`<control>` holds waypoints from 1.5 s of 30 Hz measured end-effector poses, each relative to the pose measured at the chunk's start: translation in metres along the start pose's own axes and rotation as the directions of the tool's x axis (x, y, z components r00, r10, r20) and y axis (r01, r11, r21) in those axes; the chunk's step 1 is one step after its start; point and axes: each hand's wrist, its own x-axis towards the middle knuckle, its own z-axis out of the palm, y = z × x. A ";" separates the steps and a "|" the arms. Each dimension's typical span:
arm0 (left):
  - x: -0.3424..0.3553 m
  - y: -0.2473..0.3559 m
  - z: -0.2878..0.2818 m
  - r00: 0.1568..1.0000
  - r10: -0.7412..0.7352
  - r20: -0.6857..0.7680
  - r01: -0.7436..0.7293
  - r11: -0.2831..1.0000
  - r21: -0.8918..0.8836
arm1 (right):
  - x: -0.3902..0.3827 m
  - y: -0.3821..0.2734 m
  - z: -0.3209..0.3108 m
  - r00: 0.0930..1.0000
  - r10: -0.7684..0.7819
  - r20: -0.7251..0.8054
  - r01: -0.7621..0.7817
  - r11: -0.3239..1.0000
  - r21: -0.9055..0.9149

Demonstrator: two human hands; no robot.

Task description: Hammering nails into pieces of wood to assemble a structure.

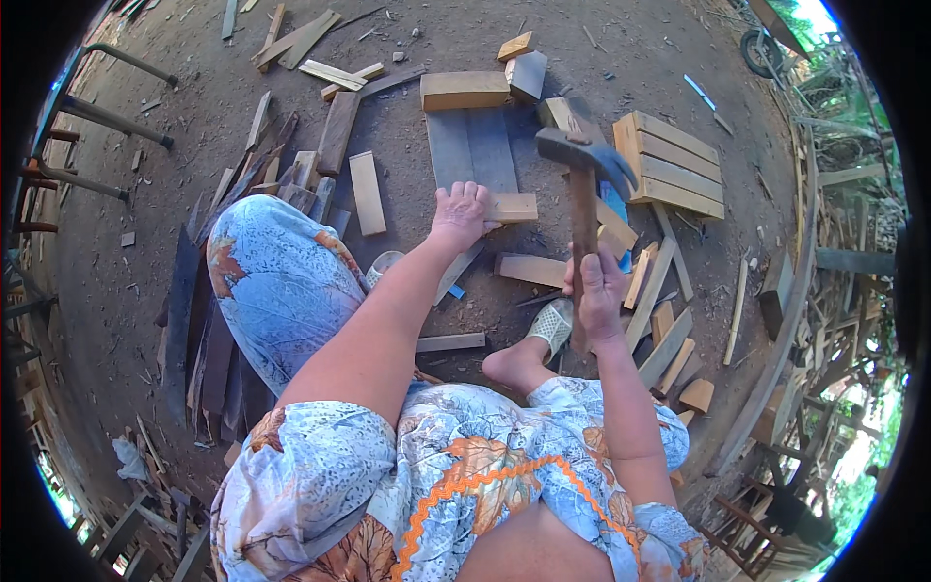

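My right hand [599, 293] grips the wooden handle of a claw hammer [584, 211]. The hammer stands upright, its dark metal head raised and the claw toward the right. My left hand [460, 217] is closed over the left end of a short light wooden block [512, 208]. That block lies across the near end of dark grey boards [472, 145] on the ground. Another wooden block [465, 90] sits across their far end. Whether my left fingers also hold a nail cannot be seen.
A slatted wooden crate-like piece [671, 165] stands to the right. Loose offcuts [659, 335] lie by my right foot [519, 364]. Dark planks [215, 373] are piled beside my left knee. Metal legs [116, 114] stand at the far left, and a wheel [761, 53] at the far right.
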 end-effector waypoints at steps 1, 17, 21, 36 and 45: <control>0.000 0.000 0.000 1.000 -0.007 -0.006 0.007 1.000 0.002 | 0.003 0.010 0.003 1.000 -0.019 -0.006 0.019 1.000 0.001; 0.001 -0.001 0.001 1.000 0.005 -0.017 -0.005 1.000 -0.019 | 0.011 0.045 0.002 0.982 0.182 0.056 -0.098 0.736 -0.670; -0.001 -0.001 0.001 1.000 0.006 0.013 -0.006 1.000 0.008 | 0.017 0.053 -0.008 0.931 0.363 -0.029 -0.288 0.684 -0.670; 0.002 -0.002 0.006 0.999 0.024 -0.025 -0.024 1.000 0.015 | 0.019 0.039 -0.006 0.959 0.284 -0.008 -0.217 0.715 -0.665; 0.002 -0.003 0.008 0.999 0.026 -0.038 -0.025 0.999 0.027 | 0.012 0.024 0.006 0.997 0.027 0.070 0.000 0.938 -0.347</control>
